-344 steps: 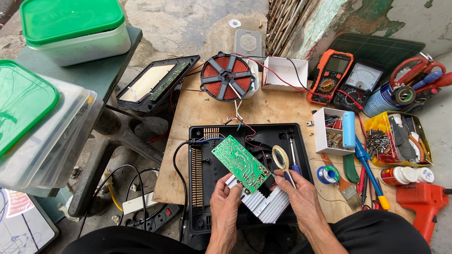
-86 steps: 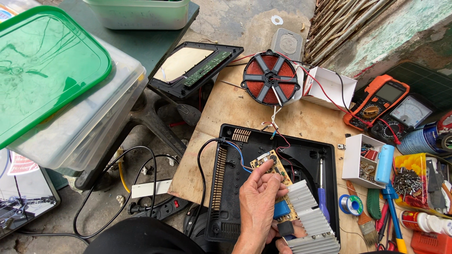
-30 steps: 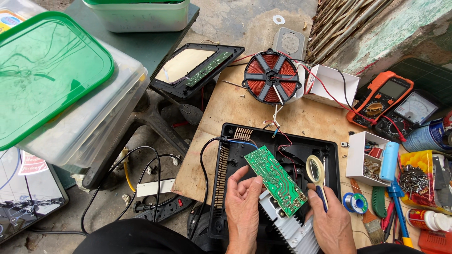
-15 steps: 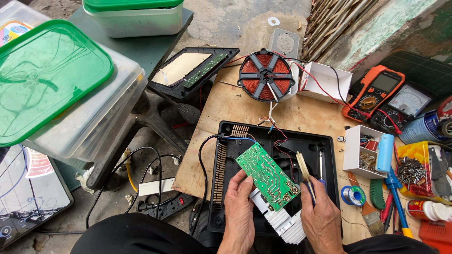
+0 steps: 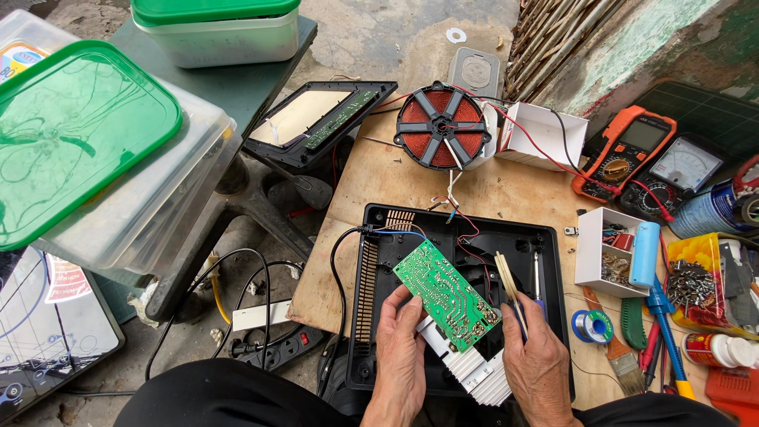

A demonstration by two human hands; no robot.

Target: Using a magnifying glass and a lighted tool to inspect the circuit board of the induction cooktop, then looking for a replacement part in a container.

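Green circuit board (image 5: 447, 294) sits tilted at lower centre of the frame, solder side up, over the black plastic casing (image 5: 545, 245) on the wooden tabletop (image 5: 395, 174). Left hand (image 5: 400, 352) is clamped on the board's lower edge — fingers curled around it. Right hand (image 5: 539, 365) grips a thin tool with a pale ring (image 5: 508, 283) just beside the board. White finned heatsink (image 5: 474, 372) hangs beneath, between the hands.
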